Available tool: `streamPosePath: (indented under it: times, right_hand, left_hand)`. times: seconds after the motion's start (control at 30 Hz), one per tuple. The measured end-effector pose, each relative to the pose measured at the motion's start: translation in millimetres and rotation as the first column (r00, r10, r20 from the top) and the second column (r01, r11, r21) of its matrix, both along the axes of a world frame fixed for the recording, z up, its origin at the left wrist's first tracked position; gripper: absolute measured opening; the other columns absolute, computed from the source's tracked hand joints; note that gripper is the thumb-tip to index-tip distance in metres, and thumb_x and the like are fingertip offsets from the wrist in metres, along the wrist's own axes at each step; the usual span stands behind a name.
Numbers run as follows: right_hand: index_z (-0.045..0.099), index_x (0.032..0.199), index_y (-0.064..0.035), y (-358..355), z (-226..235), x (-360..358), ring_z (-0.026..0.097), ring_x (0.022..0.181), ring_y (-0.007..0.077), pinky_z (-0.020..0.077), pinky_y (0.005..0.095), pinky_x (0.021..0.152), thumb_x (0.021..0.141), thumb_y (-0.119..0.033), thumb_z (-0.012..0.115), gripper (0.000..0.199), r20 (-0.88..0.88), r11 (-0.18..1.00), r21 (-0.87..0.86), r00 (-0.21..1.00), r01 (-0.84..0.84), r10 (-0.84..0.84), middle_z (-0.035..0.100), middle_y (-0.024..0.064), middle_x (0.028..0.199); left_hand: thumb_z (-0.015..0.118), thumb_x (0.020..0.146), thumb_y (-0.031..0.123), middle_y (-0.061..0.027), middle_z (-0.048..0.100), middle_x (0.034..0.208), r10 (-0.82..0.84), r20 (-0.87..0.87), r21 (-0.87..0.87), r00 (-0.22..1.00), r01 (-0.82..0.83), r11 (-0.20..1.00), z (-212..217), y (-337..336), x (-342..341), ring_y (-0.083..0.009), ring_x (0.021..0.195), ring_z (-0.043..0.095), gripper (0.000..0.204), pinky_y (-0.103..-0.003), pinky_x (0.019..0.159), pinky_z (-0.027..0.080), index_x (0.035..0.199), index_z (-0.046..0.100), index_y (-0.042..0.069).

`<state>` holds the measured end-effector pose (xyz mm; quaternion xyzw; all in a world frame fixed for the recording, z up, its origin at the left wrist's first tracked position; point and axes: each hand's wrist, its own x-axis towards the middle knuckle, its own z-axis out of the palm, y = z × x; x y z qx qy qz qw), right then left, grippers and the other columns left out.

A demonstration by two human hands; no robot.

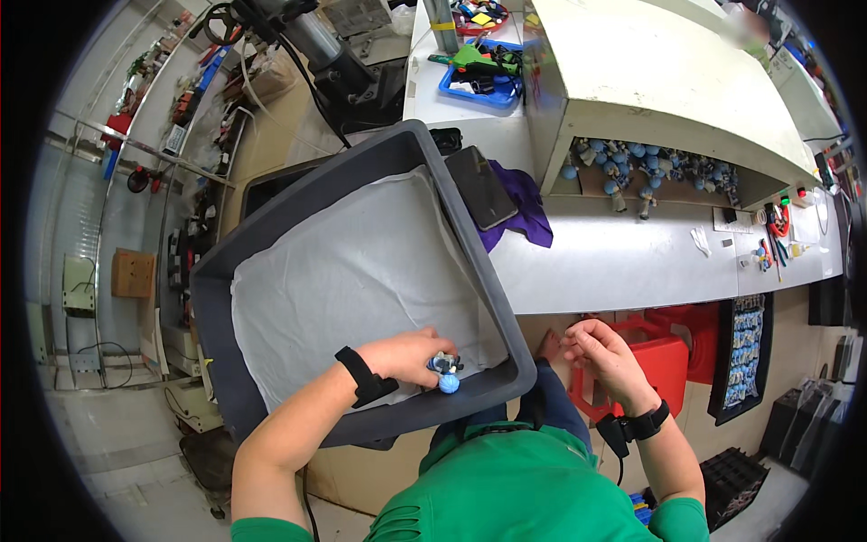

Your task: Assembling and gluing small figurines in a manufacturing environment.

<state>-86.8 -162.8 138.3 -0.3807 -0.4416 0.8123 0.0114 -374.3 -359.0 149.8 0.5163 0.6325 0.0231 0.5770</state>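
My left hand (406,355) reaches over the near right corner of a dark grey tray (488,280) and is closed around a small figurine (446,371) with a round light-blue part. A white sheet (352,271) lines the tray's bottom, with creases across it. Right of the tray, my right hand (600,352) is raised above a red stool, its fingers curled in and nothing visible between them. Black straps circle both my wrists.
Several blue-and-white figurines (632,167) fill the opening of a cream shelf box on the workbench (623,253). A phone (480,187) lies on a purple cloth (535,215). Red stools (655,361) stand below, beside a black tray of figurines (742,357). A machine (339,68) stands beyond.
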Motion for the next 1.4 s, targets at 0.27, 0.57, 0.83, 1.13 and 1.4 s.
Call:
streamPosePath:
  times: [0.27,0.57,0.83,1.13,1.4]
  right_hand:
    - [0.058,0.109,-0.0074,2.5,-8.5,-1.9,0.06,0.089,0.0088,0.047,0.0238,0.08,0.099,-0.029,0.055,0.024,-0.02,0.998,-0.027,0.998,0.059,-0.059,0.063,0.0017,0.102]
    - [0.059,0.107,-0.0081,11.5,-12.3,1.9,0.059,0.085,0.008,0.0472,0.0234,0.076,0.098,-0.028,0.056,0.021,-0.037,0.984,-0.073,0.986,0.16,-0.163,0.063,0.0014,0.101]
    - [0.059,0.107,-0.0073,34.1,-22.8,17.5,0.06,0.085,0.0087,0.0468,0.0233,0.075,0.099,-0.022,0.056,0.018,-0.076,0.958,-0.122,0.96,0.259,-0.269,0.064,0.0029,0.101]
    - [0.059,0.107,-0.0072,59.0,-34.2,44.6,0.058,0.083,0.0071,0.0451,0.0206,0.072,0.098,-0.025,0.057,0.019,-0.148,0.95,-0.193,0.95,0.244,-0.274,0.063,0.0016,0.1]
    - [0.059,0.108,-0.0087,88.1,-47.1,148.9,0.059,0.084,0.0078,0.0468,0.022,0.074,0.097,-0.023,0.057,0.018,0.021,0.87,-0.111,0.876,0.481,-0.481,0.063,0.0007,0.099]
  left_hand:
    - [0.073,0.072,0.021,-0.0137,0.062,0.11,0.03,0.082,-0.171,0.996,-0.015,0.985,-1.5,-0.1,-12.2,-0.0263,0.1,0.06,0.06,-0.035,0.086,0.048,0.127,0.054,0.006]
    - [0.072,0.072,0.018,-0.0078,0.063,0.104,0.183,0.139,-0.346,0.973,-0.125,0.93,-1.0,-8.2,-13.6,-0.0164,0.096,0.059,0.059,-0.029,0.082,0.047,0.126,0.053,0.003]
    - [0.073,0.077,-0.003,-0.0046,0.059,0.113,0.641,0.35,-0.081,0.684,-0.659,0.748,84.8,4.7,-40.9,-0.0152,0.109,0.056,0.054,-0.03,0.093,0.048,0.126,0.051,0.006]
    - [0.068,0.086,0.002,-0.0078,0.054,0.125,0.698,0.589,-0.404,0.407,-0.6,0.69,130.4,174.8,119.1,-0.0155,0.097,0.062,0.058,-0.028,0.075,0.057,0.137,0.041,0.007]
    - [0.066,0.088,0.009,-0.0032,0.063,0.103,0.858,0.466,-0.369,0.216,-0.833,0.411,15.7,269.4,128.3,-0.0132,0.09,0.061,0.025,-0.028,0.072,0.059,0.112,0.059,0.007]
